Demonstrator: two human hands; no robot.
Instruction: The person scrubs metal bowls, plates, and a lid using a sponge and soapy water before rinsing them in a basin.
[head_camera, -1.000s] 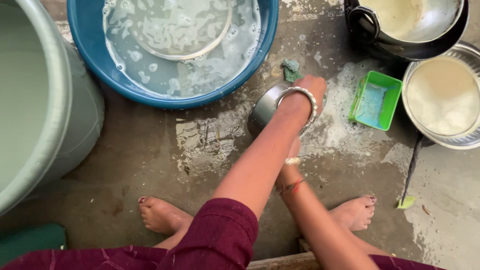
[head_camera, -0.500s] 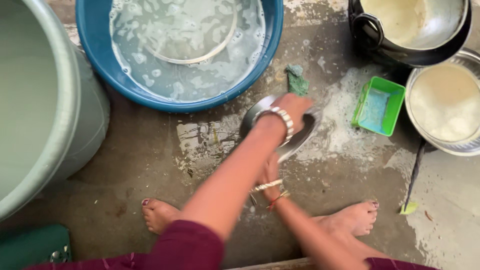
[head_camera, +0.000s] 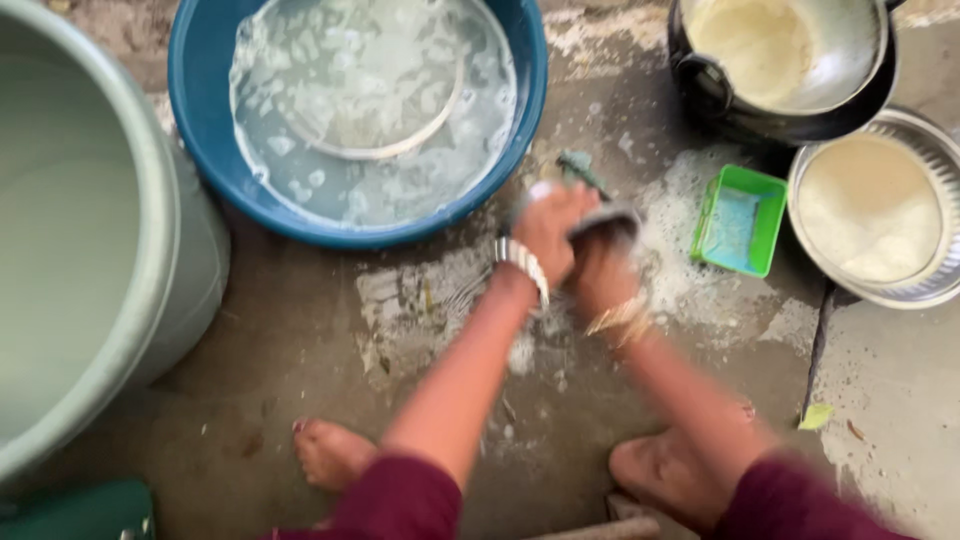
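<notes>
**Both hands on a steel vessel over a wet concrete floor**

The left hand (head_camera: 548, 232), with a pale bangle at the wrist, and the right hand (head_camera: 603, 272) are closed together around a small dark round steel vessel (head_camera: 606, 222), held just above the soapy, wet concrete floor (head_camera: 300, 330). Motion blur hides the fingers, so the exact grip is unclear. A small green scrubbing pad (head_camera: 578, 166) lies on the floor just beyond the vessel. A wide blue plastic basin (head_camera: 200, 110) of foamy water sits beyond the hands, a large pale green plastic tub (head_camera: 170, 250) to the left. A green rectangular soap tray (head_camera: 741, 221), a black pan (head_camera: 760, 120) and a round steel bowl (head_camera: 940, 280) of pale liquid stand on the right.
</notes>
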